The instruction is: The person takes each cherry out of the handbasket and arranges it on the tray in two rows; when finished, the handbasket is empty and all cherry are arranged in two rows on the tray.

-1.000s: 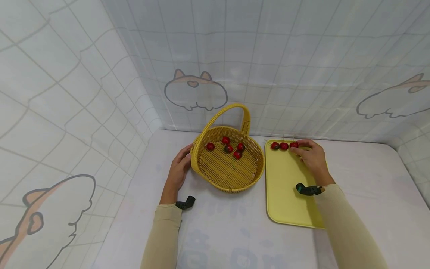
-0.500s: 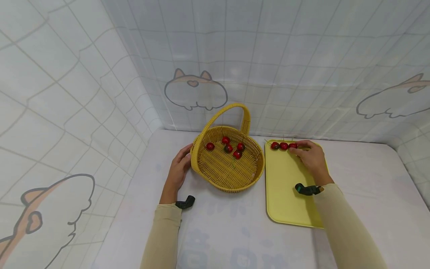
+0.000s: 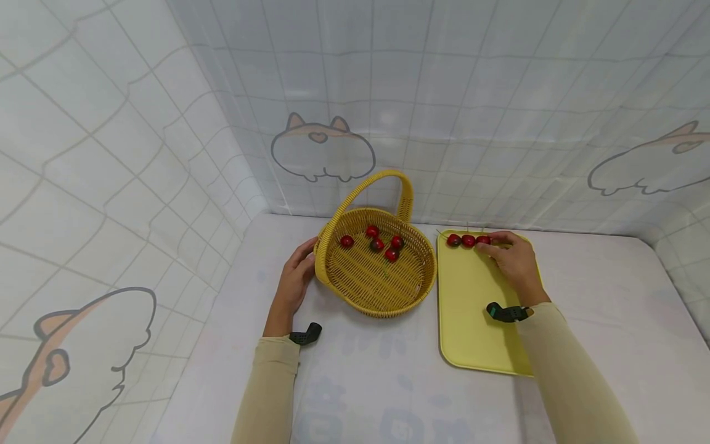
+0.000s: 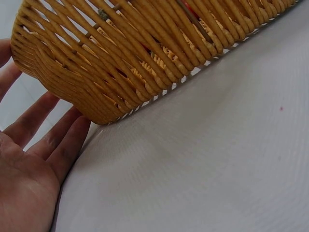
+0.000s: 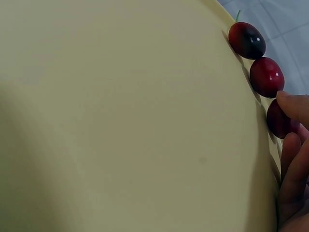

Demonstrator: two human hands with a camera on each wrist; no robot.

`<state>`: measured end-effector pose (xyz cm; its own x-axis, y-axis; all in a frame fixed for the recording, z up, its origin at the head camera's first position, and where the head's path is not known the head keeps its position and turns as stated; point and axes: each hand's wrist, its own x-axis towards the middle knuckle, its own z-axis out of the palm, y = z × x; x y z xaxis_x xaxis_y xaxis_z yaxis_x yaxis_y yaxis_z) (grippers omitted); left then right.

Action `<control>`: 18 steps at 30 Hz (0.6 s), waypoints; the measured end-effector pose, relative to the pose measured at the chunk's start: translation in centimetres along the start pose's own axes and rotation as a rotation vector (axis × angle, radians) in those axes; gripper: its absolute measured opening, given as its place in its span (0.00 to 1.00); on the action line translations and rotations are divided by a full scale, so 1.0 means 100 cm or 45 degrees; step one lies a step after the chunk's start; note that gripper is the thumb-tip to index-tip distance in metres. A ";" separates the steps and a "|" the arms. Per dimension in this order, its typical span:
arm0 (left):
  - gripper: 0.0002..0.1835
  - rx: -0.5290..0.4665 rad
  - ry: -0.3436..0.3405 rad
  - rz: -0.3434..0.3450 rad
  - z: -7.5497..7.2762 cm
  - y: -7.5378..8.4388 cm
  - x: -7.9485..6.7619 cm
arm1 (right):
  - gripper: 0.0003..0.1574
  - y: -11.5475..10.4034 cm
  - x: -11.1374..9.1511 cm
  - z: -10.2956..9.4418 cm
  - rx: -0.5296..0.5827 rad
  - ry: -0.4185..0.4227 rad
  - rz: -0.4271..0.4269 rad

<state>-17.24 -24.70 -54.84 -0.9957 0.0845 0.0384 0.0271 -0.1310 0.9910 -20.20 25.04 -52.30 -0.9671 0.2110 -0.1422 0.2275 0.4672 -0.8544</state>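
Three dark red cherries sit in a row along the far edge of the yellow tray [image 3: 477, 320]. My right hand [image 3: 516, 259] pinches the rightmost cherry [image 5: 280, 121] between thumb and fingers, right beside the middle cherry [image 5: 267, 77]. The leftmost cherry [image 5: 246, 40] has a dark patch and a green stem. At the left stands a yellow wicker basket [image 3: 383, 290] with a tall handle. Several cherries [image 3: 392, 254] lie inside it towards the back. My left hand [image 3: 294, 277] rests against its left side, the fingers [image 4: 65, 145] spread and nearly straight at the woven wall.
Basket and tray stand side by side on a white-covered table [image 3: 366, 370], with a narrow gap between them. A white tile-patterned curtain [image 3: 444, 123] with cartoon animals rises right behind them and along the left side.
My right hand has shifted slightly left with the rightmost cherry, closing the small gap to the middle one. The left hand and the basket have stayed in place.
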 end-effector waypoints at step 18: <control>0.24 0.007 -0.011 0.020 0.000 0.000 0.000 | 0.38 0.001 0.001 0.001 0.084 0.035 0.015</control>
<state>-17.25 -24.71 -54.89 -0.9943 0.0911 0.0551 0.0433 -0.1267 0.9910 -20.27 25.06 -52.45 -0.9608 0.2396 -0.1393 0.2297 0.4070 -0.8841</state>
